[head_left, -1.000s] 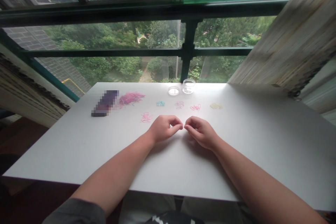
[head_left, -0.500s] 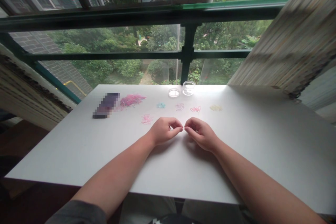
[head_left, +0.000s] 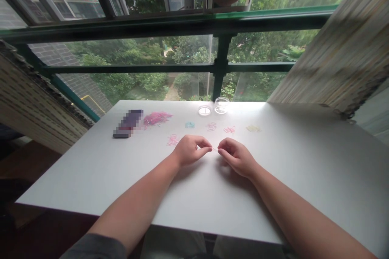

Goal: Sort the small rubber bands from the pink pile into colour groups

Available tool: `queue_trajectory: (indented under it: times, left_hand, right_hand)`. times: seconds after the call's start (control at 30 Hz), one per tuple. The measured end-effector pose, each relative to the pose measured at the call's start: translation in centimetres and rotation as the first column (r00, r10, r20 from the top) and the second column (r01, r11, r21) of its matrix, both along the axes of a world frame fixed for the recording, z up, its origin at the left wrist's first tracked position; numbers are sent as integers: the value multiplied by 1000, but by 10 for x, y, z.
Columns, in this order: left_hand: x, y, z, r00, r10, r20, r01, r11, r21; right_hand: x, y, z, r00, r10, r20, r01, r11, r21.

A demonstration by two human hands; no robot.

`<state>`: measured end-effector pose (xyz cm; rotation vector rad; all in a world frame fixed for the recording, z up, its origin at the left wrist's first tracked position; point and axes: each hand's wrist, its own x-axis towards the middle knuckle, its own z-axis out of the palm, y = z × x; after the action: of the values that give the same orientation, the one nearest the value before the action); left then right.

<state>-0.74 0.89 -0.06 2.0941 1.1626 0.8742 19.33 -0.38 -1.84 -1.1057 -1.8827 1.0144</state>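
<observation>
Over the middle of the white table (head_left: pixel 127 178), my left hand (head_left: pixel 193 149) pinches one end of a thin, pale pinkish strand (head_left: pixel 214 149). Its other end reaches the fingertips of my right hand (head_left: pixel 237 156), which are pinched together too. Beyond my hands lie small piles of thin pieces: blue (head_left: pixel 190 125), light pink-purple (head_left: pixel 211 126), red-pink (head_left: pixel 229 130) and yellow (head_left: pixel 253 128). A pink pile (head_left: pixel 173 140) is just left of my left hand. Farther left is a bigger pink and purple heap (head_left: pixel 157 119).
Two clear round dishes, one low (head_left: pixel 204 110) and one taller (head_left: pixel 221 105), stand at the table's back edge. A blurred dark phone-like object (head_left: pixel 129 123) lies at the left. Behind are a green railing (head_left: pixel 136 68) and curtains (head_left: pixel 328 44) on both sides.
My hands have drawn slightly apart, and the thin strand now shows between the fingertips. The camera view has shifted a little, so the table sits lower and farther right.
</observation>
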Motion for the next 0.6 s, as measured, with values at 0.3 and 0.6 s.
queue_trajectory:
  times: [0.3,0.6]
  left_hand:
    - [-29,12,15,989,150,-8,-149,986,70]
    - [-100,30,11,892,436,-121,-431,900,66]
  right_hand:
    - [1,5,-4,997,-27,-69,22,997,-70]
    - [0,6,-4,995,-30,-99,21,995,-96]
